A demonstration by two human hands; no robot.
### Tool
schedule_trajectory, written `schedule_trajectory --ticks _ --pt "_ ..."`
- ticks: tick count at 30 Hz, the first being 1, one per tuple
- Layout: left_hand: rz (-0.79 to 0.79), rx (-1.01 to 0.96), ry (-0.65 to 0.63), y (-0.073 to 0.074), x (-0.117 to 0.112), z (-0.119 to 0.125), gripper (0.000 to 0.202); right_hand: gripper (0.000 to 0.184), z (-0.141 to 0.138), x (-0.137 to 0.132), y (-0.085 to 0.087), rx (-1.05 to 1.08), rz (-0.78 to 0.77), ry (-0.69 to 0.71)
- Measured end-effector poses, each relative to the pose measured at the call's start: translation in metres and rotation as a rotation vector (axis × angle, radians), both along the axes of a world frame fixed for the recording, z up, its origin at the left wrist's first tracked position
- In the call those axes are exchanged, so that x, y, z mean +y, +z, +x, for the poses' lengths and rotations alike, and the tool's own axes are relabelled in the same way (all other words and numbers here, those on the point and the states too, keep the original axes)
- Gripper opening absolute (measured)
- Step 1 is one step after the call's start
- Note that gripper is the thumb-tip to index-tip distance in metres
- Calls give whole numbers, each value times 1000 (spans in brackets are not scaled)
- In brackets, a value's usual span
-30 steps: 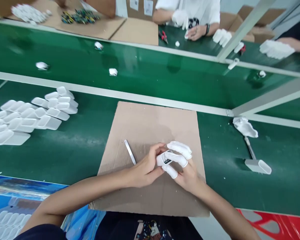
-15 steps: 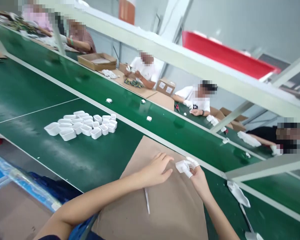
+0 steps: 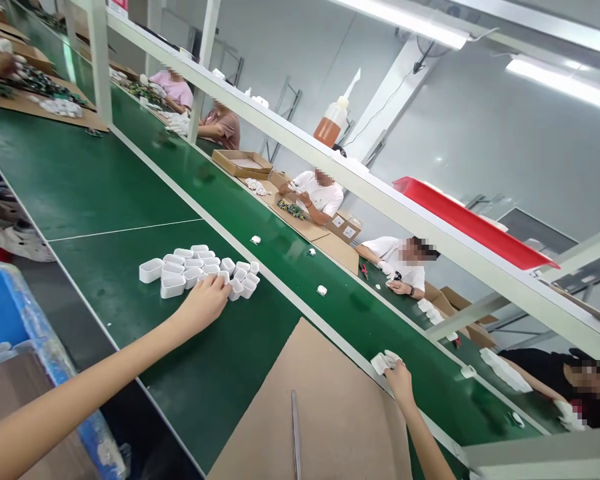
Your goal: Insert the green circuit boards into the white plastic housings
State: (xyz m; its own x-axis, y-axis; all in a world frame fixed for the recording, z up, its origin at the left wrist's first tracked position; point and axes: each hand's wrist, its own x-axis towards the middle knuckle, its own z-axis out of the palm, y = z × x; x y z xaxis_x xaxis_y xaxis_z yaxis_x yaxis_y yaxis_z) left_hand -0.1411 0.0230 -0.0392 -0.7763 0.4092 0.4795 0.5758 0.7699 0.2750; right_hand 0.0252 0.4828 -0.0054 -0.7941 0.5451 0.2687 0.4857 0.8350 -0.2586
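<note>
My left hand (image 3: 205, 301) reaches out to the pile of small white plastic cases (image 3: 195, 268) on the green bench, its fingers curled onto the cases at the pile's near edge. My right hand (image 3: 397, 377), with white finger cots, holds a small white case (image 3: 380, 363) at the far edge of the brown cardboard sheet (image 3: 325, 413), beside the green conveyor belt (image 3: 290, 257). A thin metal strip (image 3: 295, 433) lies on the cardboard.
Single white cases ride on the conveyor. Several seated people work at cardboard mats on its far side. A blue bin (image 3: 5, 313) stands at my left. A red tray (image 3: 470, 223) and a glue bottle (image 3: 333, 120) sit on the overhead shelf.
My left hand left the cardboard and stretched left to the pile of white cases. My right hand carried the case out to the cardboard's far edge. The view swung up and left.
</note>
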Motion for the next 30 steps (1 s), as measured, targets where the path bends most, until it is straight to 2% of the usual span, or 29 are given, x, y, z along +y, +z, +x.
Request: schedule_trajectory --ticks 3,6,8,10,14,17,20,24,26,30 --pt "4 22 42 -18 -12 -12 21 22 0 7 15 -116 61 -4" --pt "23 47 53 -29 -13 -16 25 19 -7 5 26 -224 127 23" --pt "25 61 54 -32 -13 -14 29 16 -14 -5 26 -296 156 80" --pt "33 79 25 -33 -12 -7 29 15 -23 -24 18 -367 174 165" --pt "190 22 -184 -27 3 27 28 21 -49 -68 -2 -496 207 263" --pt "257 -167 -371 -22 22 60 27 21 -72 -78 -5 -546 215 197" --pt "206 -241 -516 -23 36 83 26 25 -83 -54 9 -569 196 23" --pt "161 -261 -625 -32 48 97 23 32 -59 -2 29 -617 89 -203" --pt "151 -269 -652 -37 55 102 22 32 -40 16 31 -641 4 -239" --pt "154 -326 -645 -44 67 115 14 29 -17 33 19 -626 -80 -271"
